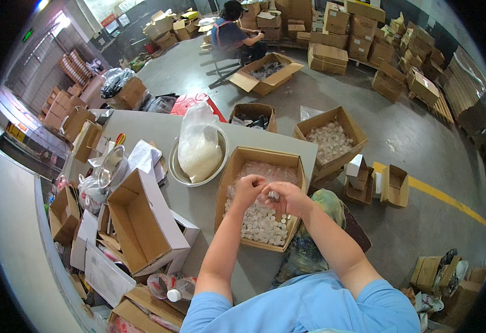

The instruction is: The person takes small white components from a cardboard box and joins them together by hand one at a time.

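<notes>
Both my hands meet over a cardboard box on the table. Small white round caps fill its near part, and clear plastic pieces lie in the far part. My right hand has its fingers curled around a few small whitish caps. Touching or almost touching its fingertips, my left hand is closed in a pinch. Whatever sits between those left fingertips is too small to make out.
Left of the box, a metal bowl holds a bag of white granules. An open white carton and a plastic bottle lie nearer. A box of clear pieces stands right. Beyond, a person sits by an open carton.
</notes>
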Motion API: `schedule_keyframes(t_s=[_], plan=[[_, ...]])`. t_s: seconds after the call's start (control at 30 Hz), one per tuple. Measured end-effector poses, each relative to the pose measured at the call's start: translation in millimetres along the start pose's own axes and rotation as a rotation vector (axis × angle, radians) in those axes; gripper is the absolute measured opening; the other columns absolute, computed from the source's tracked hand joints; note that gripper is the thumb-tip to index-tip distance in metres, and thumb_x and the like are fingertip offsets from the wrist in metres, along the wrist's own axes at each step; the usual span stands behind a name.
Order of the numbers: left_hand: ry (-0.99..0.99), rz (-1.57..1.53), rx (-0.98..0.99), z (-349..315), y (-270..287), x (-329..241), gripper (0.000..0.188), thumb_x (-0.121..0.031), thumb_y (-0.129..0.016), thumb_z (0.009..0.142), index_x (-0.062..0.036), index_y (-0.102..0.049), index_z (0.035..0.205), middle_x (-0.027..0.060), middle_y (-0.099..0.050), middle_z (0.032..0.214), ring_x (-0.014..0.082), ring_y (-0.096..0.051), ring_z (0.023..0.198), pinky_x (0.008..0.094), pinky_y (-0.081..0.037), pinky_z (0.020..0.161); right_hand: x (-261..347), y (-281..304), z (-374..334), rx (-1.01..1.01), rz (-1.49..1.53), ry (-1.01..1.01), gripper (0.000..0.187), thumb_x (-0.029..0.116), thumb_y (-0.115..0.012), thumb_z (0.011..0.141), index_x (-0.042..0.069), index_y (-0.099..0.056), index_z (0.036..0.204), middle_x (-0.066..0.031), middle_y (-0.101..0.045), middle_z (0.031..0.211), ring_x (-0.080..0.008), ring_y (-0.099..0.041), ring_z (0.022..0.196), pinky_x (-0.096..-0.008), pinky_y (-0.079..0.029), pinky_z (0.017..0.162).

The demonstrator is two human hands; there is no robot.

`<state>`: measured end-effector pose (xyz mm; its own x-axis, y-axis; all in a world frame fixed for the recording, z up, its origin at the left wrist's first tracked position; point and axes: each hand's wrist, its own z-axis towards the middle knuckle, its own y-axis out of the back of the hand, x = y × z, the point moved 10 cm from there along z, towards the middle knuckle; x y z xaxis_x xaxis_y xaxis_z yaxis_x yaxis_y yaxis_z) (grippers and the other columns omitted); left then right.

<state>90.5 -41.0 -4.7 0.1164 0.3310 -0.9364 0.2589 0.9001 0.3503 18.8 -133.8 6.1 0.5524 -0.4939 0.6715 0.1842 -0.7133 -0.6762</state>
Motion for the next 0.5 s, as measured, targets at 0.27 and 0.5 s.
schedule_keyframes(t_s=[0.27,0.5], plan=[[0.095,-0.214,0.296,-6,-35,13,0.013,-0.006,-0.075,0.073,-0.0006,-0.064,0.077,0.0003,-0.060,0.074,0.0078,-0.056,0.069,0.0239,-0.045,0.059,37,37,5,-0.254,-0.033,0.421,0.030,0.034,-0.049,0.096,0.006,-0.057,0.092,-0.0015,-0.055,0.087,-0.0110,-0.054,0.077,-0.0259,-0.047,0.071],[0.118,-0.135,0.594,-24,-67,5,0.029,-0.002,-0.074,0.074,-0.0011,-0.060,0.100,0.0017,-0.062,0.086,0.0110,-0.057,0.078,0.0266,-0.048,0.068,28,22,12,-0.125,-0.088,0.421,0.036,0.039,-0.046,0.096,0.004,-0.056,0.095,-0.0034,-0.053,0.088,-0.0106,-0.050,0.079,-0.0239,-0.045,0.069]])
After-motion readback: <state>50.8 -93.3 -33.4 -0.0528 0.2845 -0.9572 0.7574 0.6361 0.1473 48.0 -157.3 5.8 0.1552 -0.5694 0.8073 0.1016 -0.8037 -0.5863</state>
